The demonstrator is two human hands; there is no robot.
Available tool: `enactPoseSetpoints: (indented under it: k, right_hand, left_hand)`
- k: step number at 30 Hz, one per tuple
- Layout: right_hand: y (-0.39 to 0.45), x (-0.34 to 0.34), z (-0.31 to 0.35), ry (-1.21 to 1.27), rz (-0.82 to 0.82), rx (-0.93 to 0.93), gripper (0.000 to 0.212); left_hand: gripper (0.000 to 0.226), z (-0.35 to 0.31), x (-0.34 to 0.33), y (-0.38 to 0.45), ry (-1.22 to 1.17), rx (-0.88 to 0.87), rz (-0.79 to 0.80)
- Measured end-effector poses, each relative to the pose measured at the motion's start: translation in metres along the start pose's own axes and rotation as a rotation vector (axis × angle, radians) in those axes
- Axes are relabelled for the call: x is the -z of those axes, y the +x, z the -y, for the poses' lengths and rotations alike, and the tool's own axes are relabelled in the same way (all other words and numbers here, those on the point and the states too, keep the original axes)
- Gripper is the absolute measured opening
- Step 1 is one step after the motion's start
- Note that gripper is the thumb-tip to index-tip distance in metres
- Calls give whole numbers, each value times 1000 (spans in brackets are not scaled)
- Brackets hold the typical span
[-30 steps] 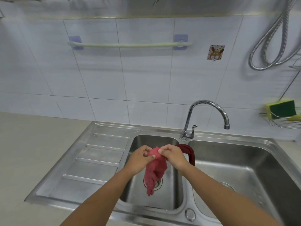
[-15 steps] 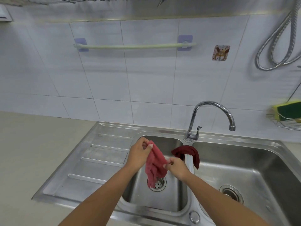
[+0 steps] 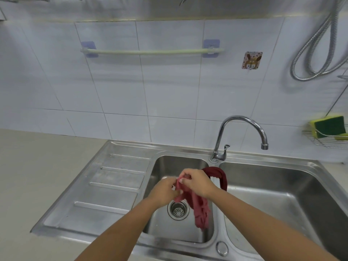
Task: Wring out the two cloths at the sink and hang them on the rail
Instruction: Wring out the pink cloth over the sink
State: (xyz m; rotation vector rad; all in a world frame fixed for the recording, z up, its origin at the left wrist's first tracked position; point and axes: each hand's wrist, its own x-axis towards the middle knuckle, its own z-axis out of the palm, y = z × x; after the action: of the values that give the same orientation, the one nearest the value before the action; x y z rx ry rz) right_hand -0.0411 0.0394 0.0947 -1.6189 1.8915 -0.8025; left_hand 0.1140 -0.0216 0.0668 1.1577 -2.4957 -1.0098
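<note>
Your left hand [image 3: 163,191] and right hand [image 3: 197,182] meet over the small left basin of the stainless double sink [image 3: 282,162], both pinching the top of the pink-red cloth [image 3: 201,208]. Its upper edge is bunched between your fingers and mostly hidden by them; the rest hangs down the basin's right side, just beside the drain strainer [image 3: 178,209]. The darker maroon cloth [image 3: 219,175] drapes over the divider between the two basins, its near part covered by your right hand.

The pale green rail [image 3: 150,52] on the tiled wall is bare, held by two lilac adhesive mounts. A square sticker hook [image 3: 251,60] to its right shows a cartoon animal — no writing can be read on it. The chrome tap [image 3: 243,129] stands at the sink's back edge, spout over the right basin. A metal hose [image 3: 316,44] and a wire rack holding a green-and-yellow sponge [image 3: 328,126] are cut off at the right edge; something blurred runs along the top edge.
</note>
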Motion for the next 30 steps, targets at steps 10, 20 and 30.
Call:
enactPoseSetpoints:
  k: [10, 20, 30]
  right_hand:
    - [-4, 4, -35, -754, 52, 208, 13]
    - [-3, 6, -50, -649, 75, 168, 15]
    - [-12, 2, -41, -467, 174, 35, 20]
  left_hand:
    - [16, 6, 19, 5, 201, -36, -172]
    - [10, 33, 27, -1, 552, -161, -272]
    - [31, 58, 29, -9, 481, 124, -214]
